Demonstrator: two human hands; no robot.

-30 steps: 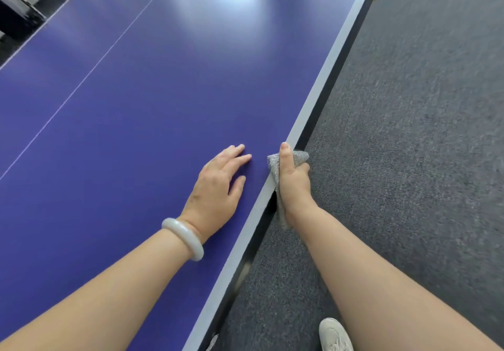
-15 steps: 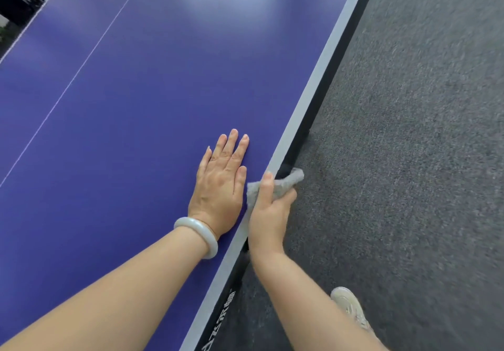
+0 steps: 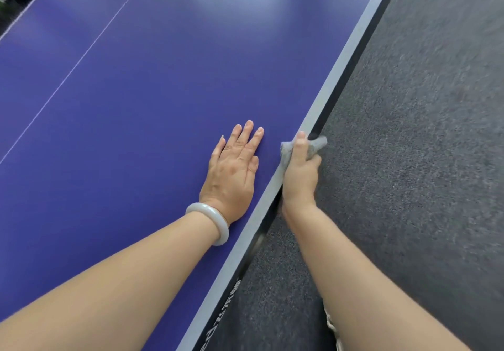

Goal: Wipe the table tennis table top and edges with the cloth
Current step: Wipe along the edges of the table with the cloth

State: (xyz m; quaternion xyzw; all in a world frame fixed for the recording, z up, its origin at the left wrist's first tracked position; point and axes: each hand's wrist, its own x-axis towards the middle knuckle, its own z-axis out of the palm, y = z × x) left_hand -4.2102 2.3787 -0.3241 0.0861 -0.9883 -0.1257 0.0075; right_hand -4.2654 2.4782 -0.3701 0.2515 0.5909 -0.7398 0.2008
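Right hand point(image 3: 300, 176) is being clenched around the grey cloth point(image 3: 316, 146), which is being held against the tabletop point(image 3: 136, 105) side edge. Left hand point(image 3: 231, 170) is being rested flat and released on the blue surface.

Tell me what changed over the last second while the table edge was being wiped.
The right hand, gripping the cloth, slid back along the table edge toward the person, then forward again, ending about level with the fingertips of the left hand. That hand turned from angling toward the edge to pointing up the table top. Unchanged: the cloth grip, the left palm flat on top.
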